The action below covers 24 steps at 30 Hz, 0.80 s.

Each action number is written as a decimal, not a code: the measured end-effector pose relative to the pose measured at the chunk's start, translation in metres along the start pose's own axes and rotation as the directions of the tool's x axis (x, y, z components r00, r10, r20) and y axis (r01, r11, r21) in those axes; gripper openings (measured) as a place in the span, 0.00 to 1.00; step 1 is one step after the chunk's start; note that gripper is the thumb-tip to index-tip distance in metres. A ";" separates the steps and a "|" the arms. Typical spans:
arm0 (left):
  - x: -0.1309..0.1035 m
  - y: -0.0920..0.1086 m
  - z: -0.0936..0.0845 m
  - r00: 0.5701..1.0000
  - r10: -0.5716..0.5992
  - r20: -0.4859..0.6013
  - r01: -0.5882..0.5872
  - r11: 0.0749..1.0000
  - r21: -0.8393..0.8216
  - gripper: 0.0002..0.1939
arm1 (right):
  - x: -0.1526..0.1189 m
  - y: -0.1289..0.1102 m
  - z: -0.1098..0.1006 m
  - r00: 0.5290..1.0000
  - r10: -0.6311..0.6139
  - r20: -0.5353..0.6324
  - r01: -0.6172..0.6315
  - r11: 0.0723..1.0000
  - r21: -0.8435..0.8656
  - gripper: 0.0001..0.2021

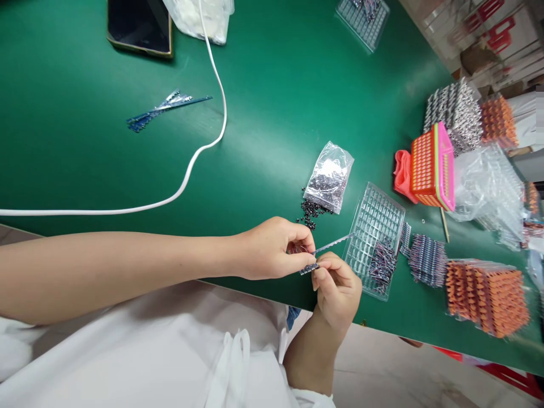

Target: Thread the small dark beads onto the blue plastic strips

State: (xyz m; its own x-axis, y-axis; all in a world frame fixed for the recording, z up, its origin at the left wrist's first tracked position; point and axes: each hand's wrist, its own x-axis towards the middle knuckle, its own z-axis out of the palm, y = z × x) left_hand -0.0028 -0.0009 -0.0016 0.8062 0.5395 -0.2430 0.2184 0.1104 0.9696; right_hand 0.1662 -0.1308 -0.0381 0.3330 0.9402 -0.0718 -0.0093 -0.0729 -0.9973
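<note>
My left hand (276, 249) is closed, its thumb and fingers pinching a narrow strip (335, 243) whose free end reaches the edge of the clear tray. Thin reddish wires show partly inside that hand. Just below sits a short dark ridged piece (309, 269), held between the two hands. The thumb and fingertips of my right hand (338, 289) are closed on its right end. Beyond the hands lie loose small black beads (312, 212), spilling from a clear plastic bag (330, 175). A clear compartment tray (369, 221) holds a pile of small wired parts (382, 263).
A white cable (191, 164) curves across the green table (272, 113). Blue strips (161, 110) and a dark tablet or phone (139, 25) lie left. Rightward stand an orange basket (425, 167), stacked orange parts (488, 297) and bundled dark parts (427, 260). Another tray (365, 25) lies farther back.
</note>
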 end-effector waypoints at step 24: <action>0.002 -0.004 0.000 1.000 0.019 0.002 -0.019 1.000 0.014 0.07 | 0.000 -0.002 0.000 1.000 0.000 -0.009 0.000 1.000 -0.025 0.01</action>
State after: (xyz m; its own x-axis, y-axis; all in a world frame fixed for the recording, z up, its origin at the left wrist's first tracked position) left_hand -0.0016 -0.0002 -0.0064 0.8113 0.5398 -0.2248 0.2108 0.0886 0.9735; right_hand 0.1657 -0.1310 -0.0362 0.3412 0.9372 -0.0716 0.0144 -0.0814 -0.9966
